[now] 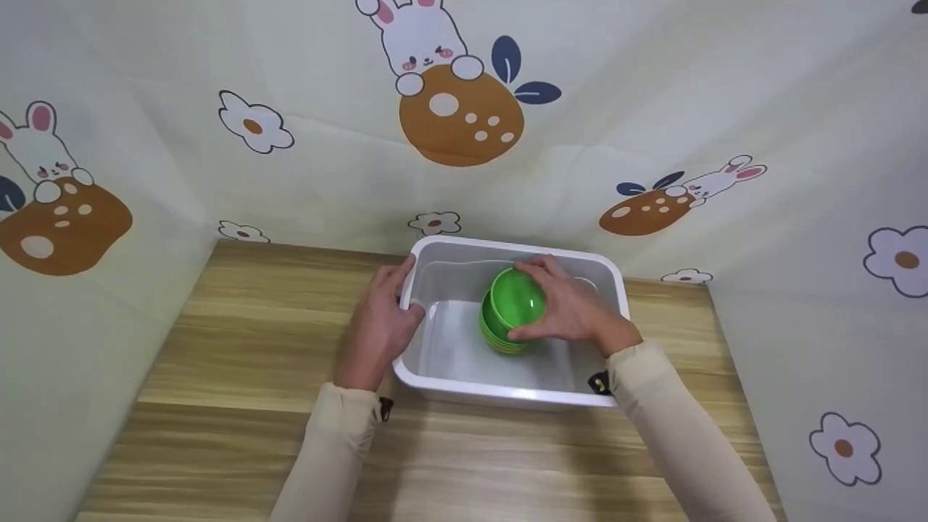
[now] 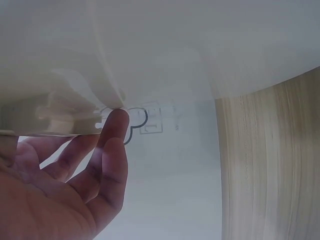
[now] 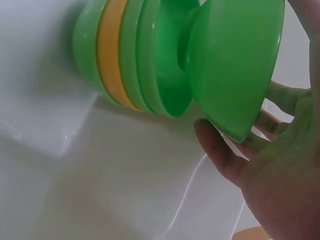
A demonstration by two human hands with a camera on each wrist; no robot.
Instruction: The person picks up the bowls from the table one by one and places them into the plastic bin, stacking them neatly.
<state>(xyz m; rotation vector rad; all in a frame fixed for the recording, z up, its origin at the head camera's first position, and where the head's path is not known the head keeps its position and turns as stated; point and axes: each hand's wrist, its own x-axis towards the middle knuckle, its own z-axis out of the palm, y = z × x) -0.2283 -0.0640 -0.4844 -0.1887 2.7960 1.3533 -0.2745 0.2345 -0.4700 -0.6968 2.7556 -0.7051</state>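
Observation:
A white plastic bin [image 1: 500, 394] stands on the table near the back curtain. My left hand [image 1: 378, 315] grips its left rim, thumb over the inner side and fingers along the outside; in the left wrist view those fingers [image 2: 116, 170] reach up against the wall. Inside the bin, my right hand [image 1: 569, 304] holds a green bowl [image 1: 518, 299] by its rim, thumb on the near side and fingers on the far side. That bowl's foot overlaps the mouth of a stack of bowls [image 1: 500, 342]. An orange bowl [image 3: 111, 55] sits between green ones in the stack.
The wood-grain table [image 1: 239, 348] surrounds the bin. A cream curtain [image 1: 326, 188] with printed rabbits and flowers rises close behind the bin and along both sides. The bin's walls stand around the bowls.

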